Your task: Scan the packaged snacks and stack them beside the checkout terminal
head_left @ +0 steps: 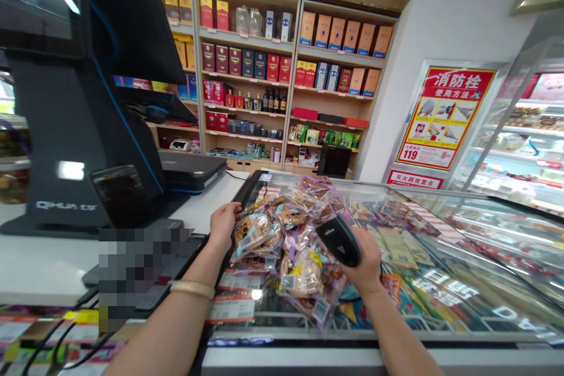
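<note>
A heap of clear snack packets [286, 235] with round pastries lies on the glass lid of a chest freezer [440, 229]. My left hand [224, 224] grips the left edge of one packet [252, 234] in the heap, fingers curled over it. My right hand [365, 261] is closed around a black handheld barcode scanner [338, 239], whose head points left and down at the packets. A gold bangle [192, 288] sits on my left wrist.
A black point-of-sale terminal [79, 129] stands on the white counter [35, 264] at left, with cables hanging below. Wooden shelves [264, 70] of boxed and bottled goods line the back wall. A red fire-hydrant poster [443, 114] and an open chiller [515, 141] are at right.
</note>
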A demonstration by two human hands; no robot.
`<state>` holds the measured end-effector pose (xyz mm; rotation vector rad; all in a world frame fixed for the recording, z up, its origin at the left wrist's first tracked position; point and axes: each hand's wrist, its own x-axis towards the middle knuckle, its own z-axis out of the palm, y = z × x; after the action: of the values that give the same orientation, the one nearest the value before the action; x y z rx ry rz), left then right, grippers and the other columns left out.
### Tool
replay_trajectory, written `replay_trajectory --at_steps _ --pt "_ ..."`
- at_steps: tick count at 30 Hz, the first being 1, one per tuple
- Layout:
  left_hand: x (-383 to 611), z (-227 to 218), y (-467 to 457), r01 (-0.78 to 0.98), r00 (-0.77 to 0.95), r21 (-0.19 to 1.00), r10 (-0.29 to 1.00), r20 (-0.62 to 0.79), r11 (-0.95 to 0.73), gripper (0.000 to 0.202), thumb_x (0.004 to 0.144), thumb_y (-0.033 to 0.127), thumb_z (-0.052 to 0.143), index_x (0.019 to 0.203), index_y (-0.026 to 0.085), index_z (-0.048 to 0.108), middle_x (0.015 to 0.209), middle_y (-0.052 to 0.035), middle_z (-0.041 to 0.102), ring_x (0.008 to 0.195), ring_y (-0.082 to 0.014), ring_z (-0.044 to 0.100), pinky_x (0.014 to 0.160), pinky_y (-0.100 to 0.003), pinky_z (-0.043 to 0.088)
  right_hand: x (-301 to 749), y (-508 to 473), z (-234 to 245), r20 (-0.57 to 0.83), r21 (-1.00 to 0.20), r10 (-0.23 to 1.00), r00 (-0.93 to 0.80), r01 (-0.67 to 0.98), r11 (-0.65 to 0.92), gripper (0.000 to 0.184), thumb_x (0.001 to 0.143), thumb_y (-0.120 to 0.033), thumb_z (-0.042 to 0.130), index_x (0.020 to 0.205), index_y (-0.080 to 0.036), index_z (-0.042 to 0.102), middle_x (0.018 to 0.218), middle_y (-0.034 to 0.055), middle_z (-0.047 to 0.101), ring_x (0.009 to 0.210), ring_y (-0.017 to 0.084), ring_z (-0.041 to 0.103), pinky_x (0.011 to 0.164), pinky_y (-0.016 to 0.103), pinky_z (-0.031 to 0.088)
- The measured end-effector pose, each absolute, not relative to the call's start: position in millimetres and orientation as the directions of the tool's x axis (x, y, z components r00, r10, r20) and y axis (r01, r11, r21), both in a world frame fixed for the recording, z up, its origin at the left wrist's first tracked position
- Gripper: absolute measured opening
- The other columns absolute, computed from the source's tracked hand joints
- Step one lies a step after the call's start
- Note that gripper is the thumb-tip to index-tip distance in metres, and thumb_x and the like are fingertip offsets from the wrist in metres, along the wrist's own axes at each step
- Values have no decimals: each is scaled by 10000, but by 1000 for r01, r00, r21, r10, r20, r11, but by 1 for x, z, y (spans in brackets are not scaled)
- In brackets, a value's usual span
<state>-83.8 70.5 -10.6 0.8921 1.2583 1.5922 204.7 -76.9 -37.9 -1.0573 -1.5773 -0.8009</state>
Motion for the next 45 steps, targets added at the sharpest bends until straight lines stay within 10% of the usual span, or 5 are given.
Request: replay_trajectory --at_steps 14,26,37,45 --pt "-81 -5 58 251 -63 963 991 117 -98 220 600 396 696 654 184 722 619 -43 676 622 -203 592 537 -260 385 204 -79 -36 966 -6 240 -96 920 393 249 829 -391 585 968 -185 590 838 89 656 786 233 620 676 360 481" --pt "-84 -3 46 192 84 981 996 -18 2 378 466 436 855 514 186 576 399 54 470 378 -87 356 404 -223 223 212 -79 -41 971 74 181 -153 921 382 267 830 -370 591 1027 -190 590 860 90 658 803 250 634 710 371 504" --pt "-87 -9 55 -239 113 961 987 -117 142 382 529 390 876 557 163 570 523 -29 631 451 -131 554 452 -230 400 233 -73 -59 963 131 175 -204 925 357 339 825 -404 618 1105 -214 599 888 95 664 794 274 648 688 377 495" --pt "-84 -1 66 -756 -5 631 962 -271 174 222 799 318 689 735 122 608 568 -28 625 426 -118 564 401 -215 443 231 -73 -56 953 177 170 -250 918 356 341 872 -435 568 1093 -176 571 870 111 642 780 276 629 684 374 472"
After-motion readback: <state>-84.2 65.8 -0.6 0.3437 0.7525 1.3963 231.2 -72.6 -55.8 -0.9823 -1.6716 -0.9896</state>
